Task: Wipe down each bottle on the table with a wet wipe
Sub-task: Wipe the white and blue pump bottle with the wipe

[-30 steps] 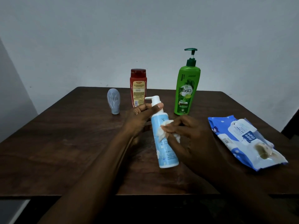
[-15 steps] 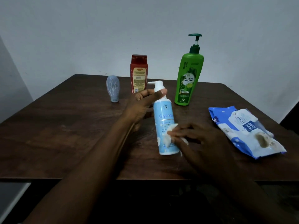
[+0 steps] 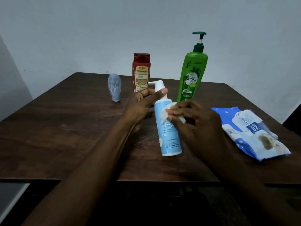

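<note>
Gripping the blue pump bottle (image 3: 167, 128) near its neck, the left hand (image 3: 143, 105) holds it tilted above the bench (image 3: 65, 128); beside it, the right hand (image 3: 200, 126) pinches a wet wipe (image 3: 169, 110) against its side.

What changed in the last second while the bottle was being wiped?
The right hand slid the wipe down the blue bottle, then back up toward its neck. The left hand kept gripping the pump top. The red bottle, green bottle, grey tube and wipe pack stayed put.

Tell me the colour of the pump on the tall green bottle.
The pump is dark green, seen in the head view.
</note>
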Action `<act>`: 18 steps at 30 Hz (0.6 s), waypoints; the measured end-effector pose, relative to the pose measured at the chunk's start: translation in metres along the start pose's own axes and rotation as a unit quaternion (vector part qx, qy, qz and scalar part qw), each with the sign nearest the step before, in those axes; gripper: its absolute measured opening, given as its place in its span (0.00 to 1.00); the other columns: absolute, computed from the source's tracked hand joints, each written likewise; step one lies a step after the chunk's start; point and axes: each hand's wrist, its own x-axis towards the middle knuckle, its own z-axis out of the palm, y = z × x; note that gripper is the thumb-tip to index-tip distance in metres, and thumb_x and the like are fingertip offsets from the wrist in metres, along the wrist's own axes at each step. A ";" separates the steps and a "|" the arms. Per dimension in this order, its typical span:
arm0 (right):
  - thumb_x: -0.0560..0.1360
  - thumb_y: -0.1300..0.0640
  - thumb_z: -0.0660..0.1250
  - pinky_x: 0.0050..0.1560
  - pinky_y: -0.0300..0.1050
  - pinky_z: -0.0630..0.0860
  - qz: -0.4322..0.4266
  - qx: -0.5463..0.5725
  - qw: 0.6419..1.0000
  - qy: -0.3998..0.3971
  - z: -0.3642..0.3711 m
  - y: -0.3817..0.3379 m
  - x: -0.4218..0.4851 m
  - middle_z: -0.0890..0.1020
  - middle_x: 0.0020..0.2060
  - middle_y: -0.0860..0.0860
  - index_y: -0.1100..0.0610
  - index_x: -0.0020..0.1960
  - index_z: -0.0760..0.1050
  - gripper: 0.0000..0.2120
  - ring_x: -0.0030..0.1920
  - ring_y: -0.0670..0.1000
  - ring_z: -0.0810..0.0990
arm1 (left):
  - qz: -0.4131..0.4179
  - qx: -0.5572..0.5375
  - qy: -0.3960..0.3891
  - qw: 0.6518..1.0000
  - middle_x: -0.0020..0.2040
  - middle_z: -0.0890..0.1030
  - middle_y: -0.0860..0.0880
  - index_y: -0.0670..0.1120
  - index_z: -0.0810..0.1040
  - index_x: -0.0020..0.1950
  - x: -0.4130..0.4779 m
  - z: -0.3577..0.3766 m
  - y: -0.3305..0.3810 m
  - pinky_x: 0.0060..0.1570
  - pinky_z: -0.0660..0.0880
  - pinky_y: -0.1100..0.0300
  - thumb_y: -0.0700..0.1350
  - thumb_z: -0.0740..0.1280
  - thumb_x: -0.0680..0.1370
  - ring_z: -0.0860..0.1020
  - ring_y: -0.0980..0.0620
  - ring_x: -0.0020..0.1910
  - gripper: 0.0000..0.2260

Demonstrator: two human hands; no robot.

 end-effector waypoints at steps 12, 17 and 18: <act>0.69 0.63 0.78 0.57 0.27 0.73 -0.020 -0.060 0.998 -0.007 -0.012 -0.006 -0.075 0.84 0.51 0.47 0.57 0.51 0.85 0.11 0.55 0.39 0.81 | 0.004 -0.002 -0.011 1.000 0.45 0.87 0.49 0.46 0.82 0.51 -0.004 0.002 0.001 0.39 0.79 0.60 0.54 0.75 0.67 0.84 0.54 0.41 0.17; 0.70 0.59 0.76 0.55 0.28 0.75 0.033 -0.009 0.999 0.002 -0.013 -0.012 -0.072 0.84 0.49 0.40 0.53 0.49 0.85 0.08 0.54 0.35 0.81 | 0.007 -0.005 -0.024 1.000 0.46 0.87 0.48 0.46 0.82 0.54 -0.004 0.000 0.001 0.43 0.80 0.58 0.54 0.74 0.68 0.84 0.53 0.43 0.19; 0.71 0.60 0.76 0.55 0.31 0.77 0.038 0.005 0.999 0.004 -0.012 -0.012 -0.067 0.83 0.49 0.37 0.51 0.48 0.85 0.08 0.54 0.36 0.81 | 0.007 -0.009 -0.027 1.000 0.46 0.87 0.48 0.46 0.82 0.54 -0.003 -0.001 0.000 0.45 0.81 0.56 0.53 0.74 0.68 0.85 0.53 0.44 0.19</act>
